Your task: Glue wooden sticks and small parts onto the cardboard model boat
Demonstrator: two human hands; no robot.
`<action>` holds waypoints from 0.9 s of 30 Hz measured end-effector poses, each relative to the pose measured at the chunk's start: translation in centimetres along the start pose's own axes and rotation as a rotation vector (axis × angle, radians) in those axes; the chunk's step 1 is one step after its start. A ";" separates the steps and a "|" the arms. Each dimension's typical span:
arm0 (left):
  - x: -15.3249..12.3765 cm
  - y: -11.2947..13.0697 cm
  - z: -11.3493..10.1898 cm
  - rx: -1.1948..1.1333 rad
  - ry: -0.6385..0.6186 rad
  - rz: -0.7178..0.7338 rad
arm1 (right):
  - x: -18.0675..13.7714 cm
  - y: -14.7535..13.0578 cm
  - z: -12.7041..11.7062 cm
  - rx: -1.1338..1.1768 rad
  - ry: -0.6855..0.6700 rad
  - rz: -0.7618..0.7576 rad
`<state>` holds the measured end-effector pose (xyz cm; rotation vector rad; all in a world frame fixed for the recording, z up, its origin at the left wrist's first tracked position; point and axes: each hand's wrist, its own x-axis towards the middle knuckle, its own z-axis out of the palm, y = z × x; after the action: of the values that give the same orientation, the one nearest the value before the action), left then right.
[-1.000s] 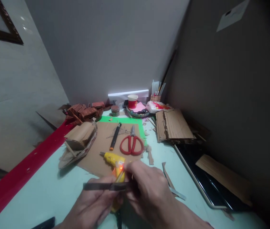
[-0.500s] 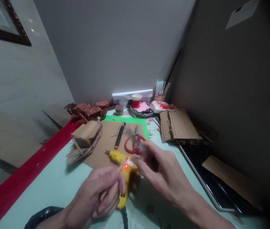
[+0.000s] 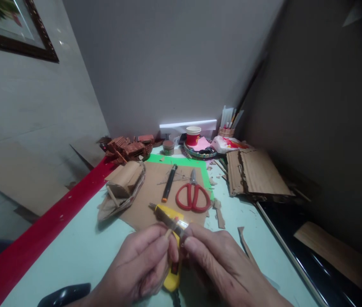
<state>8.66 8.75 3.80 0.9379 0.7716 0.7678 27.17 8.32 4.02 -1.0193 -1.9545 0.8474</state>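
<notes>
My left hand (image 3: 145, 260) is closed in a pinch on a thin tan stick (image 3: 168, 233), probably wood or cardboard; its tip shows above the thumb. Close beside it, my right hand (image 3: 215, 256) pinches a narrow brown strip (image 3: 165, 218) that slants up to the left, near the stick's tip. Whether strip and stick touch, I cannot tell. Behind both hands lies a yellow glue gun (image 3: 172, 281), partly covered by them, its nozzle pointing left. Red-handled scissors (image 3: 192, 198) and a black utility knife (image 3: 169, 185) rest on the cardboard sheet (image 3: 150, 181) beyond.
A small cardboard boat-like model (image 3: 121, 187) stands to the left, with reddish-brown pieces (image 3: 129, 147) behind. Folded cardboard (image 3: 260, 172) sits at right, over a black panel (image 3: 283, 226). At the back are a red paper cup (image 3: 193, 137) and cardboard scraps (image 3: 219, 214).
My right hand has come down and left towards my left hand, and now pinches the brown strip. The scissors are no longer covered by it. The view has shifted slightly.
</notes>
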 end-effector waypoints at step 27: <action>0.1 0.5 -0.1 -0.035 -0.016 0.124 | 0.3 -2.1 -2.4 0.506 -0.067 0.413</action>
<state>8.55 9.09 4.18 0.9658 0.6884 0.8785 28.32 8.05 6.97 -1.0997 -1.4742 1.5277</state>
